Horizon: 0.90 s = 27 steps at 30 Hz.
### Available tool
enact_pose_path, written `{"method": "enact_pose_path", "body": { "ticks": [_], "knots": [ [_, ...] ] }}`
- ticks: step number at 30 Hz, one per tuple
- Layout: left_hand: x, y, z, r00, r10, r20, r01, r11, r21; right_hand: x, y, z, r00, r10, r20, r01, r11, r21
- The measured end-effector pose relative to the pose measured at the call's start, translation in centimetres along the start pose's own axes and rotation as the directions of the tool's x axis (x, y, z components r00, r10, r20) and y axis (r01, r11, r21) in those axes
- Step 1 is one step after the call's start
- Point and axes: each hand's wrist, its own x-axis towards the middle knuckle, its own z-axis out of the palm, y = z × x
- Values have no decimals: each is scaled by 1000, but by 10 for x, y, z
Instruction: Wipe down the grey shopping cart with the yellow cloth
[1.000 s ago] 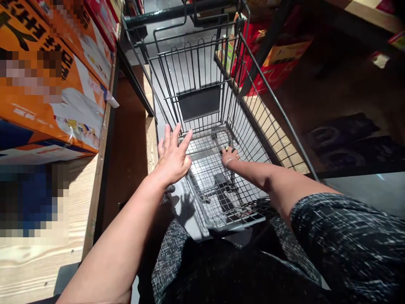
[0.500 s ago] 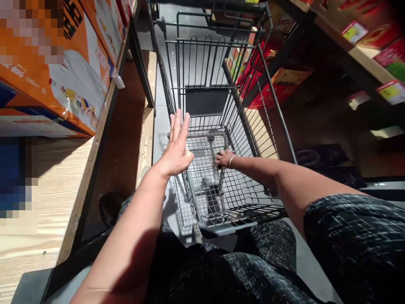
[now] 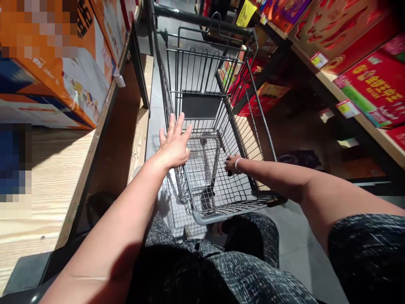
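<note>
Head view: 1 wire cart (image 3: 215, 217) stands in the aisle betw. 2 shelf runs, straight ahead of the person, long side pointing away.
Hands: 2, both the person's own, arms bare.
Left hand (image 3: 174, 143): palm down over cart's left top rim. Fingers (image 3: 174, 131) straight & slightly fanned, holding nothing. Touching the rim or just above it, can't tell.
Right hand (image 3: 232, 164): down inside the basket, at the right wire wall near the bottom. Fingers curled in, dark nails. Whether they grip the wire, can't tell.
Bracelet (image 3: 238, 162): 1, thin, pale, on right wrist.
Dark panel (image 3: 201, 105): 1, blank, on cart's far wall.
Left shelf (image 3: 57, 169): pale wood, dark metal edge.
Orange boxes (image 3: 85, 63): at least 2 on left shelf. Big black characters on the near one, partly pixel-blurred, not readable.
White tag (image 3: 119, 81): 1, on left shelf edge, text too small.
Right shelf (image 3: 363, 122): wood board, dark frame.
Red boxes (image 3: 373, 84): several on right shelf. Nearest has yellow characters + green corner, words not legible.
Price tags (image 3: 347, 108): 2 on right shelf edge, print too small.
Yellow tag (image 3: 245, 12): 1, up top, beyond the cart.
Clothing (image 3: 237, 270): dark fabric w/ white flecks, bottom of view; same on right sleeve.
Floor (image 3: 294, 249): grey, smooth.
</note>
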Motion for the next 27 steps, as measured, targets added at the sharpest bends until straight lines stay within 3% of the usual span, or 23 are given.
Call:
{"method": "enact_pose_path", "body": {
  "ticks": [2, 3, 6, 8, 11, 14, 16, 18, 20, 22, 24, 26, 27],
  "knots": [
    [-1, 3, -4, 1000, -4, 20, 4, 1000, 8, -15, 8, -18, 1000, 14, 28, -13, 999, -39],
    [-1, 3, -5, 1000, 2, 25, -2, 1000, 6, -23, 14, -32, 999, 38, -12, -39, 997, -73],
    [-1, 4, -5, 999, 26, 29, -26, 1000, -1, -48, 29, -73, 946, 107, -305, -159, 975, -153],
    [-2, 3, -3, 999, 22, 28, -22, 1000, 0, -65, 28, -83, 908, 110, -404, -197, 963, -182],
    [-5, 3, -2, 1000, -2, 7, 2, 1000, -4, -90, 8, -62, 948, 90, -305, -163, 961, -225],
    [-10, 3, 0, 1000, 1, -12, -2, 1000, -21, -107, -20, -19, 995, 82, -59, -94, 968, -234],
    [-15, 2, 0, 1000, 4, -13, -5, 999, -32, -116, -34, 0, 989, 39, 146, -8, 977, -213],
    [-20, 2, -1, 1000, -2, -5, 2, 999, -34, -125, -40, 3, 970, 5, 244, 38, 985, -170],
    [-25, 2, -2, 1000, -13, 3, 13, 1000, -24, -136, -41, -6, 988, 22, 155, 2, 988, -153],
    [-29, 2, -3, 1000, -26, -6, 26, 999, -19, -150, -40, -21, 996, 63, -58, -73, 980, -187],
    [-32, 1, -3, 999, -38, -34, 37, 999, -28, -165, -42, -30, 974, 73, -214, -125, 962, -242],
    [-33, 0, -2, 997, -56, -59, 54, 998, -44, -178, -49, -31, 975, 51, -218, -109, 958, -264],
    [-33, -1, -2, 996, -64, -69, 61, 997, -53, -182, -53, -27, 987, 35, -157, -72, 968, -240]
  ]
}}
